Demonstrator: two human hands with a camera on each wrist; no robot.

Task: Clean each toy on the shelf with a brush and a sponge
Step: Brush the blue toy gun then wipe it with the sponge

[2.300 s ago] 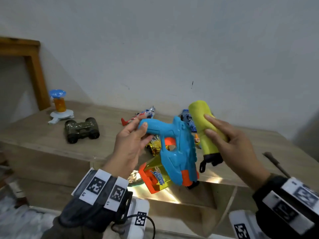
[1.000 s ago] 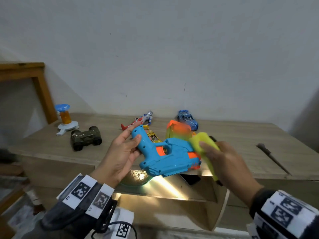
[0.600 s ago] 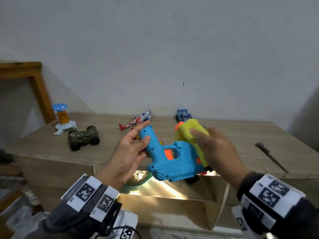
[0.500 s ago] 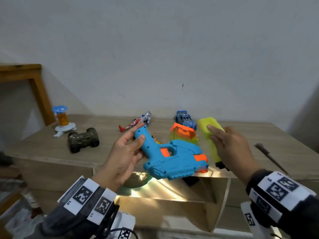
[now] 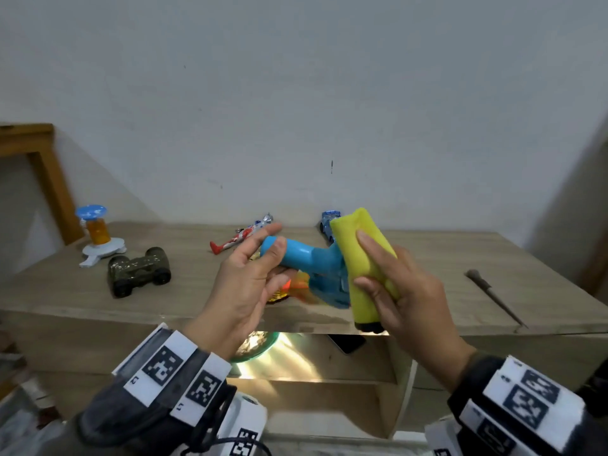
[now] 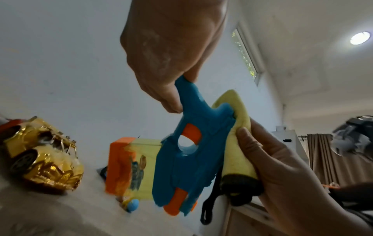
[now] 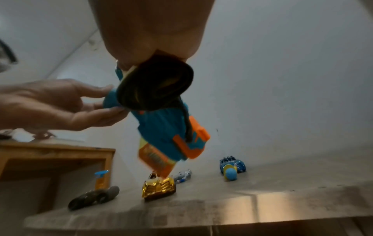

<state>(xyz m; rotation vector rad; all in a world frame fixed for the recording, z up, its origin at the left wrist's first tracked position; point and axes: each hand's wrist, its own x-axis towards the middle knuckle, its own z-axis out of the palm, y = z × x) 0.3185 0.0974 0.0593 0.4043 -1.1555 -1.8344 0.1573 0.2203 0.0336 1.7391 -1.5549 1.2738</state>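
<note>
At the far left of the wooden shelf stood a small spinner toy with a blue disc on an amber barrel and a white base. Just right of it and nearer sat an olive-green toy vehicle, glossy, with dark wheels. Farther back lay a red and silver action figure, partly covered by fingertips. The left hand had its grip pinched on the handle of a blue plastic water gun, thumb on the near side and fingers behind. The gun's orange trigger and yellow tank were mostly hidden and blurred in the head view; the left wrist view showed them plainly. A shiny gold toy car sat on the shelf under the gun, almost wholly masked from the head view. A blue toy car at the back was half hidden by a yellow sponge, porous, rolled, with a dark end and a black cord. The right hand had its grip wrapped round the sponge, pressing it to the gun's body. At the far right lay a thin dark brush, its tip too slim to make out.
</note>
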